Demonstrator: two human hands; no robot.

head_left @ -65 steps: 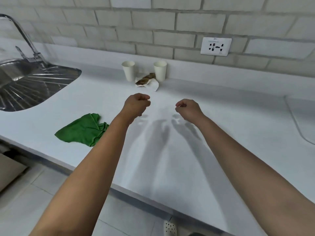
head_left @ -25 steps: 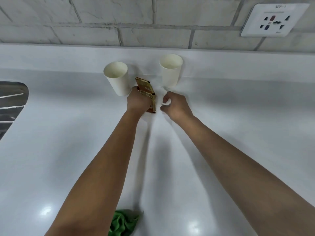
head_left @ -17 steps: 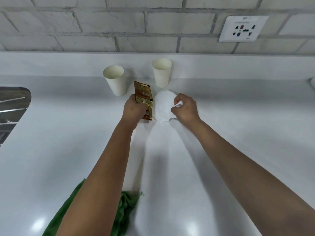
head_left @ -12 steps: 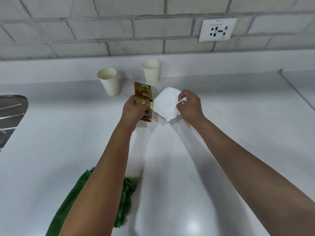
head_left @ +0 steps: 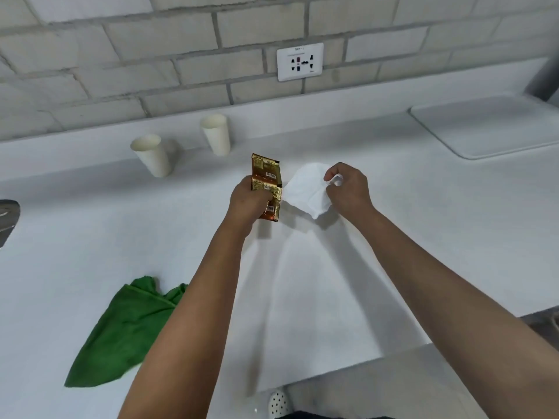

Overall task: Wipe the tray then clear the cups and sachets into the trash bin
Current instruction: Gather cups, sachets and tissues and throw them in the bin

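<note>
The left hand [head_left: 248, 201] holds gold sachets [head_left: 266, 186] with its fingers curled round them, up above the white surface [head_left: 393, 225]. Just beside it, the right hand [head_left: 348, 189] pinches a white paper napkin [head_left: 305, 189], which hangs down loose. Two paper cups stand upright at the back, near the wall: the left cup [head_left: 151, 155] and the right cup [head_left: 216, 133], a little apart from each other. The white tray [head_left: 484, 128] lies flat at the far right, well apart from the hands. A green cloth [head_left: 127, 331] lies crumpled near the front edge of the surface, on the left. There is lots of bare room between the cloth and the cups. A bit of the sink [head_left: 7, 219] peeks in at the left edge.
</note>
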